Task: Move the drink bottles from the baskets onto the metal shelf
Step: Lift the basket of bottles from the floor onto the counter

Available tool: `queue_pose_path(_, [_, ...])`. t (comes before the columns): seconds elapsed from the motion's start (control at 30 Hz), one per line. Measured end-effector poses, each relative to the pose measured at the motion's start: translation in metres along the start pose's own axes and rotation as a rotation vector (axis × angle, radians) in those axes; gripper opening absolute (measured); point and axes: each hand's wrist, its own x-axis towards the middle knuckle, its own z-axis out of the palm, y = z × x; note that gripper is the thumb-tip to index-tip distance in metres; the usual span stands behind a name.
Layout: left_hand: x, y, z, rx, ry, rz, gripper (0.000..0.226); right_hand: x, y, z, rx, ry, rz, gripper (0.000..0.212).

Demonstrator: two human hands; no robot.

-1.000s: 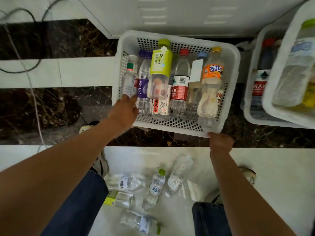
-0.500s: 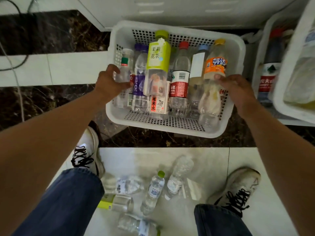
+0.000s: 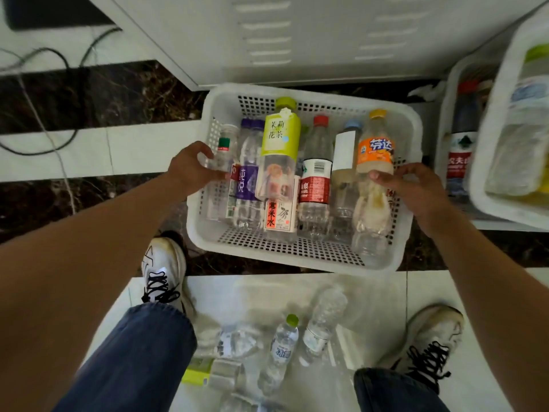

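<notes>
In the white basket (image 3: pixel 205 233), a clear bottle (image 3: pixel 221 162) at nine o'clock is held in the left hand's (image 3: pixel 190 171) grip; the orange-labelled bottle (image 3: pixel 375 162) at three o'clock is held in the right hand's (image 3: pixel 413 188).

bottles (image 3: pixel 315 173) in basket (image 3: pixel 297 263)

Dim, even indoor light; soft shadows. Wide-angle bending toward the edges. Motion blur on basket (image 3: pixel 505 120) at 3 o'clock; floor (image 3: pixel 208 292) sheen at 6 o'clock.
</notes>
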Motion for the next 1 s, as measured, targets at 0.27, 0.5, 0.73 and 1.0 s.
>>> queue_pose_path(0.27, [-0.101, 0.02, -0.069, -0.03, 0.11, -0.018, 0.04, -0.124, -0.029, -0.03, 0.202, 0.034, 0.111, 0.049])
queue_pose_path(0.5, [-0.235, 0.067, -0.166, -0.184, 0.18, 0.1, 0.028, -0.261, -0.094, -0.1, 0.2, 0.062, 0.081, 0.058])
queue_pose_path(0.73, [-0.391, 0.171, -0.263, -0.375, 0.251, 0.175, 0.023, -0.429, -0.172, -0.222, 0.317, 0.183, -0.07, 0.054])
queue_pose_path(1.0, [-0.54, 0.305, -0.352, -0.512, 0.273, 0.283, 0.02, -0.584, -0.249, -0.377, 0.343, 0.23, -0.242, 0.049])
